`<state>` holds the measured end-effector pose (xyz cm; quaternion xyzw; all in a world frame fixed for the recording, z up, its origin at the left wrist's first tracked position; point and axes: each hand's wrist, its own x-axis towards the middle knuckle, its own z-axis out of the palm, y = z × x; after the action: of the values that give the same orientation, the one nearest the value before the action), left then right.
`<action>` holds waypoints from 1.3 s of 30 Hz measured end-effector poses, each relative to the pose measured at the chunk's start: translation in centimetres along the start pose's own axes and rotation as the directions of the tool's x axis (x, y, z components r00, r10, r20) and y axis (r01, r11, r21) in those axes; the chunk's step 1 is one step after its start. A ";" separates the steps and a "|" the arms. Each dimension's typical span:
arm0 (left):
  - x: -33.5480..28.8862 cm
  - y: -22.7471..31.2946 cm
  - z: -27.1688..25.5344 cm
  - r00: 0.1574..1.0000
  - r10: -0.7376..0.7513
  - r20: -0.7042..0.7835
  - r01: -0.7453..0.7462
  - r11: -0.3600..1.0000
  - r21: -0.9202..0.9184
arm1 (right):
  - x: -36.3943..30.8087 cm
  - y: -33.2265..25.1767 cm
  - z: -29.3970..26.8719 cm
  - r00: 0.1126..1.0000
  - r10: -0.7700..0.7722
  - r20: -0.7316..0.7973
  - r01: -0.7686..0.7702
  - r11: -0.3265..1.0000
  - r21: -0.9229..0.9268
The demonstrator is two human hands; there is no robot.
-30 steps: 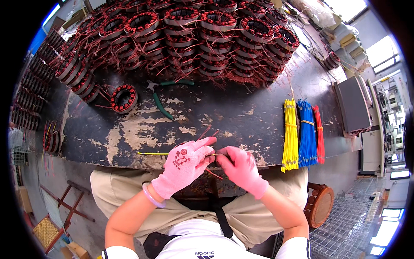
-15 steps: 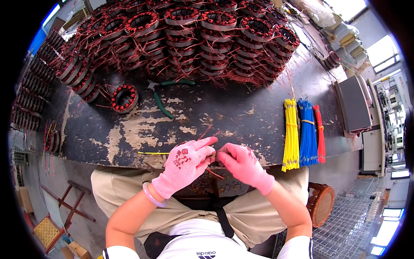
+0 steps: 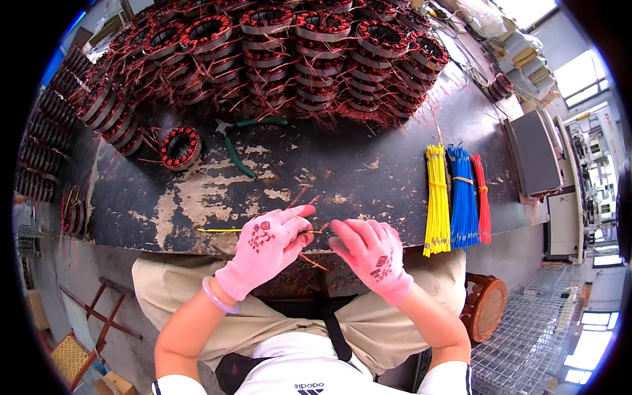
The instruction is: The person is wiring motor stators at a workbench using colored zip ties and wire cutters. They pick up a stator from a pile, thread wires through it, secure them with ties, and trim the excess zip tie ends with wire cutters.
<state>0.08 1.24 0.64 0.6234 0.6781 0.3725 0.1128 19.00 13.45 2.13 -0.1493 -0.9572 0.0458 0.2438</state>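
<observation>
My left hand (image 3: 270, 247), in a pink glove, is closed at the table's front edge. It pinches a yellow wire (image 3: 220, 230), whose long end sticks out to the left, and a short twisted copper end (image 3: 321, 230) shows past the fingertips. Thin reddish copper leads (image 3: 306, 197) poke out above and below this hand; what they belong to is hidden beneath it. Just right of the copper end, my right hand (image 3: 372, 257), gloved in pink too, has its fingers curled together near the wire tip. Anything between those fingertips is too small to make out.
Stacked red-wound motor stators (image 3: 296, 59) fill the table's back, with a single stator (image 3: 180, 148) at left. Green-handled pliers (image 3: 237, 155) lie spread beside it. Bundles of yellow wires (image 3: 436, 201), blue wires (image 3: 463, 197) and red wires (image 3: 481, 197) lie at right.
My right hand has drawn back slightly from the left and turned, baring the twisted copper end. The left keeps its pinch. The whole view has shifted a little.
</observation>
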 end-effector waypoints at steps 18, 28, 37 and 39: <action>-0.4 -0.1 0.2 0.999 0.041 -0.005 -0.041 0.999 -0.013 | 0.5 0.7 1.1 0.864 0.213 0.455 -0.441 0.757 0.482; -0.3 0.0 -0.1 0.999 0.045 0.024 -0.045 0.999 -0.015 | 2.2 0.5 1.5 0.493 0.240 0.836 -0.867 0.056 0.496; -0.4 0.1 0.0 1.000 0.007 0.017 -0.007 1.000 -0.017 | 0.8 -0.2 0.7 1.000 -0.005 -0.007 0.006 0.986 0.165; -0.4 0.1 0.0 1.000 -0.005 0.017 0.005 1.000 -0.019 | 0.8 -0.4 1.8 0.991 -0.126 -0.043 0.130 0.985 0.110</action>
<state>0.22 0.90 0.59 0.6239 0.6750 0.3733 0.1255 17.42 13.30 0.99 -0.0741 -0.9562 0.0813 0.2714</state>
